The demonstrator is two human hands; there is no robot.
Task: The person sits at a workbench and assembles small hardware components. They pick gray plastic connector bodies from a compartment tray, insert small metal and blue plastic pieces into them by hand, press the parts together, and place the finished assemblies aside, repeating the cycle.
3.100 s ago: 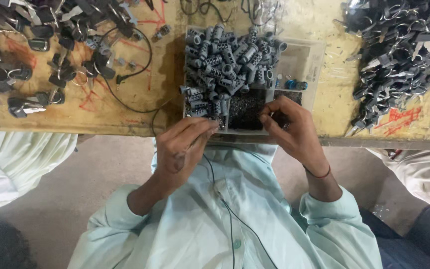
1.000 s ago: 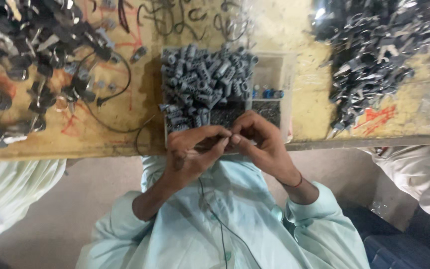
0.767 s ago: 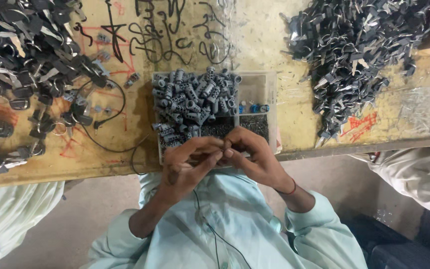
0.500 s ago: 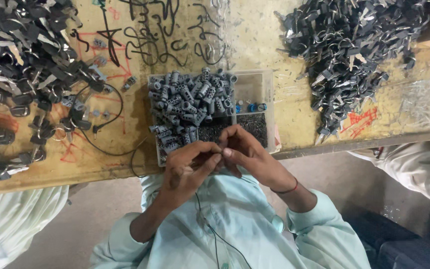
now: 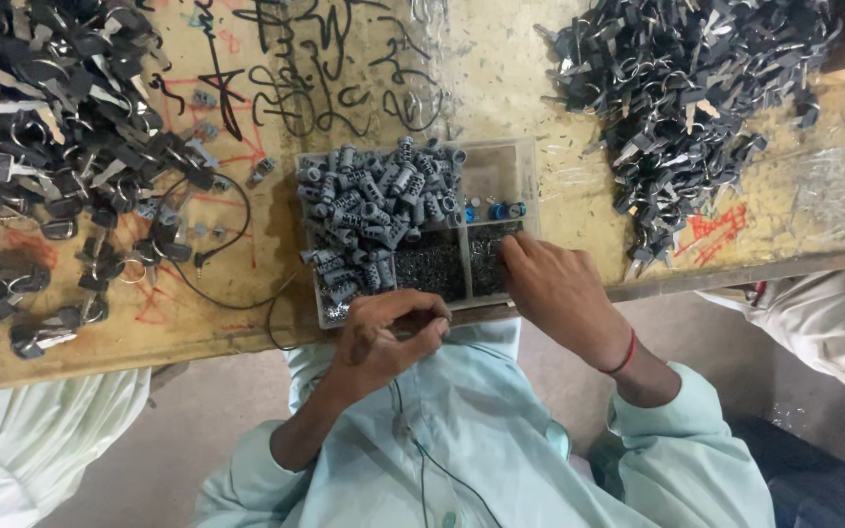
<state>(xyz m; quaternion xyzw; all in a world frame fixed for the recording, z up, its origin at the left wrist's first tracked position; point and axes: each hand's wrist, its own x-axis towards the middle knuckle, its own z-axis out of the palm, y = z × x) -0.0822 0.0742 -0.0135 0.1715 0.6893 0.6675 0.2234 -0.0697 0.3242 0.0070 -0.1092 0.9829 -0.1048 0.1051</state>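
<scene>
Hands at a parts tray on a worn wooden bench.
Left pile of keys (image 5: 41, 166); black cable (image 5: 217, 264); clear tray (image 5: 511, 161) heaped with grey cylinders (image 5: 374, 210). Left hand (image 5: 383, 337) curled closed at tray's near edge, contents hidden. Right hand (image 5: 555, 284), fingers together, dips into the dark small parts (image 5: 432, 269). Second key pile (image 5: 687, 108) right.

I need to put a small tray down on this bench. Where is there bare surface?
The widest bare patch of the bench lies between the compartment box and the right pile of keys. A scribbled strip above the box is also free. The left side is crowded with the left pile of keys and a black cable.
</scene>
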